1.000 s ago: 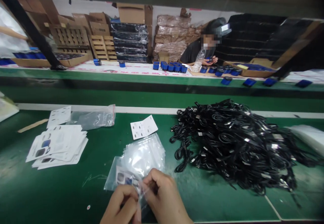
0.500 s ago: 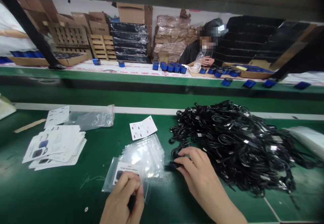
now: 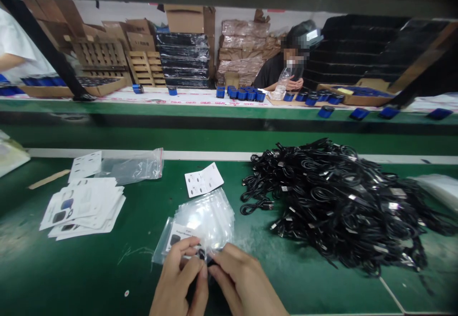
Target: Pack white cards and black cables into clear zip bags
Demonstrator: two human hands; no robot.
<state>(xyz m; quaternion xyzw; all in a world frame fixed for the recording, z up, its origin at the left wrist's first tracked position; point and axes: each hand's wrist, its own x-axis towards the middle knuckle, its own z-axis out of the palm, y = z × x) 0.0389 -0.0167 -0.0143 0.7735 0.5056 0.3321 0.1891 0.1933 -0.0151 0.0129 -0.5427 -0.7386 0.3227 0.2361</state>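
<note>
My left hand (image 3: pixel 181 280) pinches a clear plastic bag (image 3: pixel 171 242) with a printed card inside, at the near edge of the green table. My right hand (image 3: pixel 243 282) is closed on a small coiled black cable (image 3: pixel 204 255) at the mouth of that bag, fingertips touching the left hand's. Just beyond lies a stack of empty clear bags (image 3: pixel 207 218). A big heap of coiled black cables (image 3: pixel 339 201) fills the right side of the table.
A pile of white printed cards (image 3: pixel 84 206) lies at the left, a single card (image 3: pixel 203 179) in the middle and a zip bag (image 3: pixel 132 167) behind. Across the green conveyor (image 3: pixel 143 130), a seated person (image 3: pixel 286 68) handles small blue items (image 3: pixel 245 94).
My right hand went to the cable heap, took one coiled cable and came back to the bag held by my left hand.
</note>
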